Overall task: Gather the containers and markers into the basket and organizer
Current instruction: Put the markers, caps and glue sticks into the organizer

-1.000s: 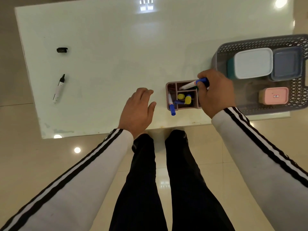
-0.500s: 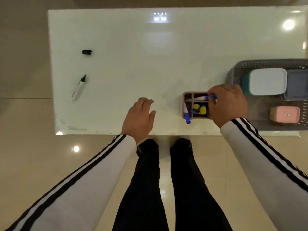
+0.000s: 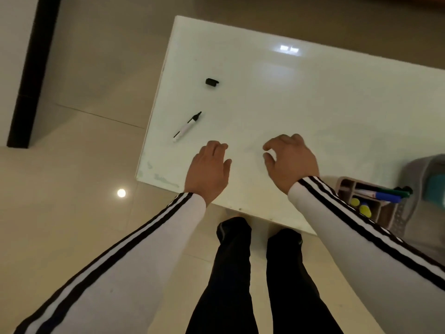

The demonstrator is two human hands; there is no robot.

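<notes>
An uncapped white marker with a black tip [image 3: 186, 127] lies near the table's left edge, and its black cap [image 3: 212, 82] sits apart, farther back. My left hand [image 3: 208, 169] hovers empty just right of and nearer than the marker, fingers loosely curled. My right hand [image 3: 289, 160] is empty too, fingers spread and bent over the bare table. The pink organizer [image 3: 344, 186] at the right holds blue and green markers [image 3: 385, 195] and yellow-capped ones. The grey basket [image 3: 414, 169] is cut off by the right frame edge, with a teal container [image 3: 437, 189] inside.
The white glossy table [image 3: 313, 104] stands on a beige tiled floor. Its left edge and near edge are close to my hands. My legs stand below the near edge. A dark vertical strip runs at the far left.
My right hand let go of the blue marker in the organizer and moved left over the table. The view swung left, so the basket is now mostly out of frame.
</notes>
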